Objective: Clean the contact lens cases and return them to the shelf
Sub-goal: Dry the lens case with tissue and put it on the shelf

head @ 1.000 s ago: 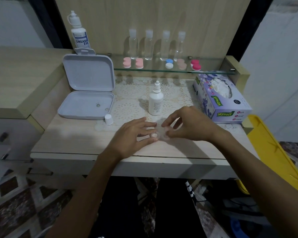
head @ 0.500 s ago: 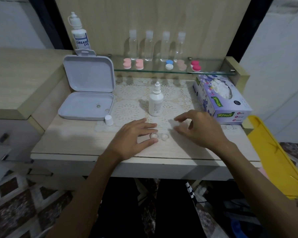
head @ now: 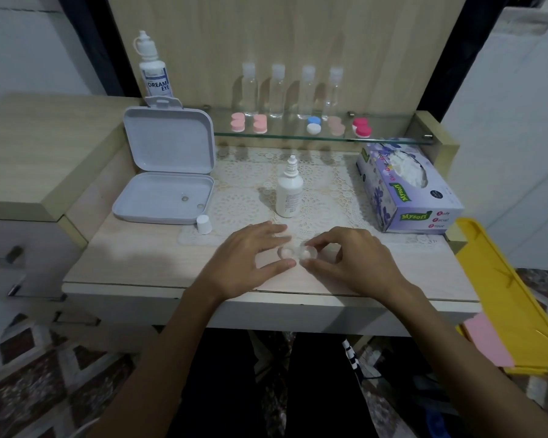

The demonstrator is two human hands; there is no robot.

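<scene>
A clear contact lens case (head: 298,252) lies on the table near the front edge, between my hands. My left hand (head: 250,260) rests flat to its left, fingers fairly straight, with the thumb tip against the case's left cup. My right hand (head: 351,260) pinches the right cup between curled index finger and thumb. Several more cases sit on the glass shelf (head: 393,139): two pink cases (head: 247,123), a blue-and-white case (head: 314,124), a pale pink case (head: 336,125) and a red case (head: 361,126).
A white solution bottle (head: 290,191) stands uncapped on the lace mat, its cap (head: 203,223) to the left. An open grey box (head: 165,184) sits at left, a tissue box (head: 408,191) at right. Clear bottles (head: 291,86) line the shelf. A yellow tray (head: 503,295) juts out at right.
My right hand let go of the case and drew back to the right, then came back and now pinches its right cup. My left hand stayed beside the case.
</scene>
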